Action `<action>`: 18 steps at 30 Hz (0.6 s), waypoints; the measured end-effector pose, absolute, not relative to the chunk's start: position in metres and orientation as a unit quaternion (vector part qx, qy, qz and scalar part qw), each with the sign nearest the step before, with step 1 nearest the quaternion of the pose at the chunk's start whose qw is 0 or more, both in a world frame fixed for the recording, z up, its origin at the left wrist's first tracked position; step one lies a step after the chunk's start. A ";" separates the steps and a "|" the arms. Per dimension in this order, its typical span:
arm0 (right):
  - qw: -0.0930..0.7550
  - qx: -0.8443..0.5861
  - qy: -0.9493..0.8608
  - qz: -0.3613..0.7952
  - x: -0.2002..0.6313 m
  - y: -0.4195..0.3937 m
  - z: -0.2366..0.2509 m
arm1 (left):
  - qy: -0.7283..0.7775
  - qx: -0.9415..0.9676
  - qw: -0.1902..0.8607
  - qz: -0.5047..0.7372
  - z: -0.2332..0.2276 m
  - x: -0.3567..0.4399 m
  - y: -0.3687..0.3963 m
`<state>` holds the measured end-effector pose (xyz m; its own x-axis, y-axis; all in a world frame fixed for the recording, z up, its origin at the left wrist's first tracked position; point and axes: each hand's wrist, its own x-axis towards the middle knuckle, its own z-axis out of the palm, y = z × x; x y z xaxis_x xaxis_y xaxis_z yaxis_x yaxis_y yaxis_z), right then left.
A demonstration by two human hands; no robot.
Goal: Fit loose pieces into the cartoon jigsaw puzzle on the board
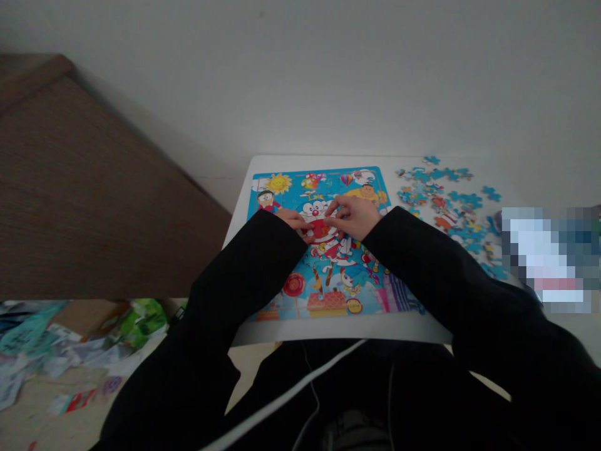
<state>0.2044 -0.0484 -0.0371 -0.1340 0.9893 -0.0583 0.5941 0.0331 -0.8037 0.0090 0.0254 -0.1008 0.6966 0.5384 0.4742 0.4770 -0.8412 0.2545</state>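
A colourful cartoon jigsaw puzzle [282,300] lies on the white table, largely filled with pieces. My left hand [295,222] rests on its middle, fingers stretched out at the left edge of the red area below the white cat-like face. From the other side my right hand [357,216] reaches in, with thumb and index finger bent together in a pinch at a puzzle piece [320,228] in that red area. The fingers partly cover this piece. Both sleeves are black, and the right one hides part of the puzzle's right side.
Several loose puzzle pieces [469,200] are spread right of the puzzle on the white table [338,330]. A blurred-out object [547,260] is at the far right. A brown wooden panel [113,188] stands left; bags and papers [94,344] litter the floor. A white cable [291,394] crosses my lap.
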 end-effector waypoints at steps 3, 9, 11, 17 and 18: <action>0.294 -0.610 -0.652 0.342 0.202 -0.048 -0.041 | 0.258 0.915 0.049 0.307 -0.107 0.010 0.026; 0.296 -0.638 -0.662 0.260 0.200 -0.046 -0.046 | 0.250 0.917 0.044 0.306 -0.107 0.009 0.023; 0.270 -0.648 -0.679 0.215 0.199 -0.046 -0.046 | 0.235 0.920 0.051 0.310 -0.107 0.009 0.024; 0.184 -0.614 -0.748 0.171 0.207 -0.043 -0.036 | 0.221 0.914 0.066 0.332 -0.108 0.008 0.024; 0.172 -0.605 -0.754 0.190 0.210 -0.042 -0.034 | 0.224 0.915 0.067 0.328 -0.108 0.008 0.024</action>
